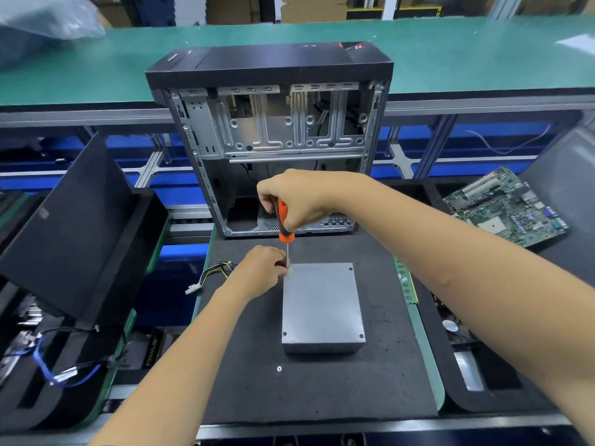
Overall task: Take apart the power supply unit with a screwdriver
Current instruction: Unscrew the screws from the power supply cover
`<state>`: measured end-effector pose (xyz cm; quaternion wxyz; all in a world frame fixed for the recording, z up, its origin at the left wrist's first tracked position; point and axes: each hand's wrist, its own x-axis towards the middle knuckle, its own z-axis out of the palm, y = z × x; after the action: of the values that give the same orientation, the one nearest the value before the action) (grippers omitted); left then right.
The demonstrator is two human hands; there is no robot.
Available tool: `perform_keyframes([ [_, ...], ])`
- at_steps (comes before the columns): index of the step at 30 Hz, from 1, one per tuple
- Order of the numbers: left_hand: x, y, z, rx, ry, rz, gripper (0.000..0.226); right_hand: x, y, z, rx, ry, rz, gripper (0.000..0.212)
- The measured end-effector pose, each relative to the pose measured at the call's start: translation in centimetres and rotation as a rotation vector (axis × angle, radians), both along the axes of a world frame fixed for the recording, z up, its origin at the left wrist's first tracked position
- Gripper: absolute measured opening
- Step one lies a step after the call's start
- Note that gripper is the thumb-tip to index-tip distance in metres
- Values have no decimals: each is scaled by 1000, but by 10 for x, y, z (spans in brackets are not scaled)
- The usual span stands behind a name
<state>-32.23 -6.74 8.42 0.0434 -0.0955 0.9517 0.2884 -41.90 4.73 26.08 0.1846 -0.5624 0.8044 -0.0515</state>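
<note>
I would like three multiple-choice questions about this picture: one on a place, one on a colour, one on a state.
1. Where does the motherboard lie? A) right of the mat B) inside the case C) on the power supply
2. What colour is the screwdriver handle? A) blue B) orange and black C) yellow
3. What does the right hand do? A) rests open B) grips the screwdriver C) lifts the case

A: the motherboard lies far right.
B: the screwdriver handle shows orange and black.
B: the right hand is curled round the handle.

Power supply unit (pixel 323 304) showing plain grey; screwdriver (pixel 284 223) showing orange and black; mat (pixel 322 387) showing black; table (pixel 450 56) showing green; motherboard (pixel 505 207) showing green.
</note>
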Motion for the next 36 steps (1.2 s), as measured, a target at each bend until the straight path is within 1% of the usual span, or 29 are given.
perform_keyframes([
  [2, -1, -1, 2, -5, -9, -27, 10, 0, -1, -3, -12, 35, -10, 20],
  [3, -1, -1, 3, -8, -5, -34, 12, 0, -2, -5, -6, 85, -35, 20],
  [6, 1, -1, 3, -67, 3, -62, 18, 0, -5, -9, 28, 319, -94, 31],
  [7, 1, -2, 3, -85, 5, -65, 19, -1, -6, -9, 15, 319, -91, 31],
  [10, 2, -1, 1, -104, 26, -55, 20, -4, -4, -8, -43, 107, -57, 22],
  [12, 3, 1, 0, -125, 36, -51, 21, -5, -2, -4, -49, 41, -36, 24],
  [15, 6, 4, -2, -126, 40, -33, 20, -6, -1, 0, -27, 38, -31, 23],
  [17, 8, 7, -5, -112, 54, -5, 19, -5, -1, -2, -19, 14, -71, 22],
  [19, 11, 8, -7, -96, 80, 19, 20, -3, -2, -4, -11, 6, -149, 32],
  [21, 11, 8, -7, -91, 85, 23, 19, -1, -5, -3, 26, 61, -204, 41],
  [23, 10, 8, -6, -81, 75, 22, 18, 1, -7, -2, 46, 65, -182, 36],
  [25, 8, 6, -5, -67, 61, 20, 17, 2, -9, 0, 47, 78, -109, 31],
  [28, 5, 2, -2, -81, 33, -21, 19, 3, -8, 5, -5, 96, -25, 22],
  [30, 2, -1, 1, -69, 27, -38, 20, 4, -8, 6, -20, 96, 10, 22],
  [33, 2, -3, 1, -35, 15, -29, 21, 6, -6, 5, 14, 26, -2, 26],
  [34, 2, -3, 1, -23, 20, -28, 21, 7, -5, 5, 26, 7, -8, 23],
  [36, 3, -3, 1, -11, 34, -37, 19, 8, -5, 4, 29, -3, -34, 9],
])
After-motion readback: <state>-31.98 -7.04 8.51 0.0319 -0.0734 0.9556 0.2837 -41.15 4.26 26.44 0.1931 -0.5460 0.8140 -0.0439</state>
